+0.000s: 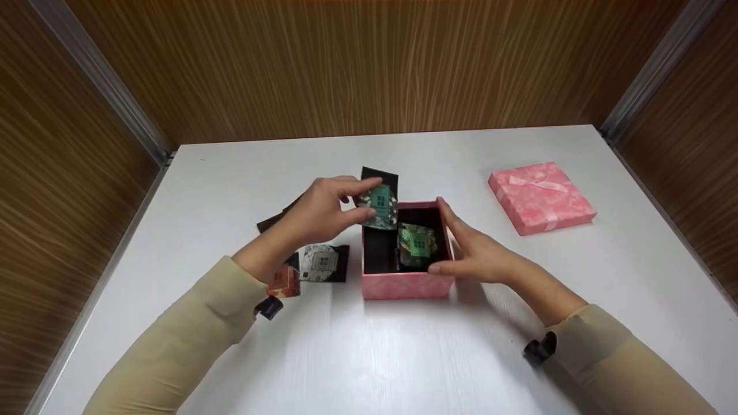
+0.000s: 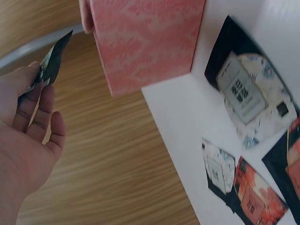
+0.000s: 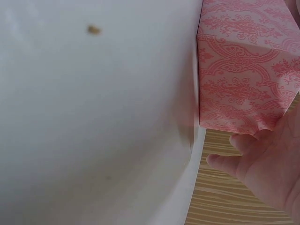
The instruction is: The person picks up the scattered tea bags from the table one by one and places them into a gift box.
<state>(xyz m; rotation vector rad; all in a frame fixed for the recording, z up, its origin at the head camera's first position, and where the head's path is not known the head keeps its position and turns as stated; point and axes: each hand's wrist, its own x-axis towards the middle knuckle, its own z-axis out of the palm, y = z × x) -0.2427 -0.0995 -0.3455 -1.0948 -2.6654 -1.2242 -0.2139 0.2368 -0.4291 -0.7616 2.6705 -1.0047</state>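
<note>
My left hand [image 1: 328, 208] pinches a green-and-black sachet [image 1: 380, 203] between thumb and fingers, over the back left part of an open pink gift box [image 1: 406, 286]. The same sachet [image 2: 52, 61] appears edge-on in the left wrist view. Inside the box's black interior, on the right, lies another green sachet [image 1: 418, 245]. My right hand [image 1: 481, 256] holds the box at its right side, thumb at the front rim and fingers at the back corner. In the right wrist view, its fingertips touch the patterned box wall [image 3: 239, 84].
Left of the box lie a white-and-black sachet [image 1: 320, 262] and an orange one [image 1: 284, 280]. A dark sachet [image 1: 270, 222] is partly hidden behind my left forearm. The pink lid with a bow [image 1: 542, 197] rests at the right on the white table [image 1: 369, 357]. Wood-grain panels [image 1: 369, 69] border the table.
</note>
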